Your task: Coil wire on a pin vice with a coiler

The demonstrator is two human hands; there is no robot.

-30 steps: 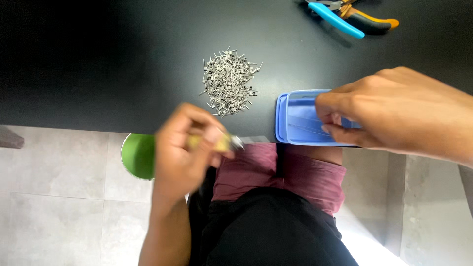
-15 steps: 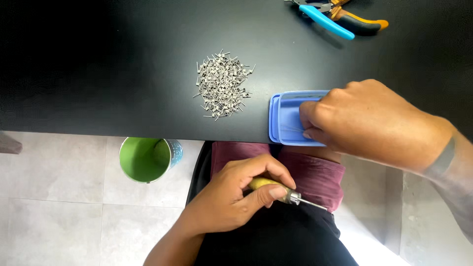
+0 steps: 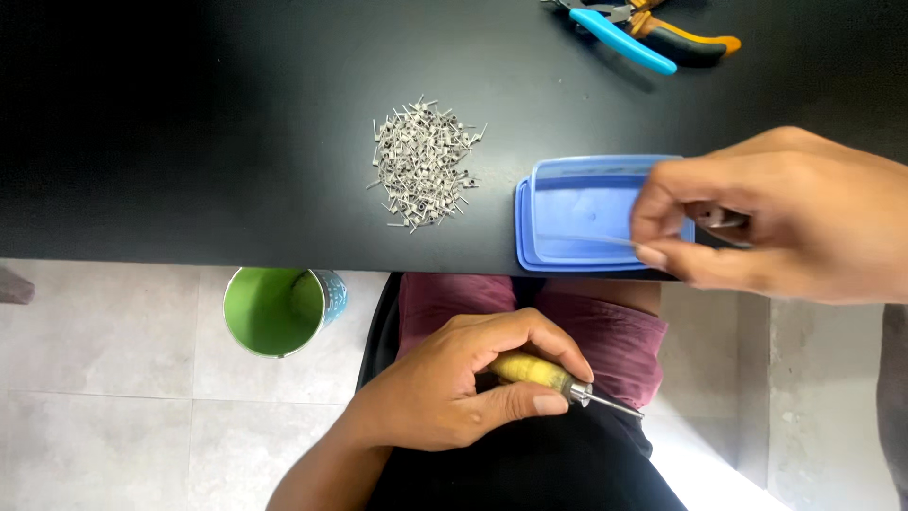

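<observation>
Left hand clenched on yellow-handled screwdriver over lap; right hand pinching thin wire above blue box. Could drop wire through loose pinch.

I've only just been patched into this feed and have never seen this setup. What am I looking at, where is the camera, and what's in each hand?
There is no machine here: a person works with two bare hands, filmed by one camera on their head looking straight down.

The left hand is low over the lap, closed on a small yellow-handled tool with a thin metal tip.

The right hand is over a shallow blue plastic container at the edge of the black table, pinching something thin; what it is cannot be told.

Also on the table: a pile of small metal coils and pliers. A green cup is on the floor.
</observation>
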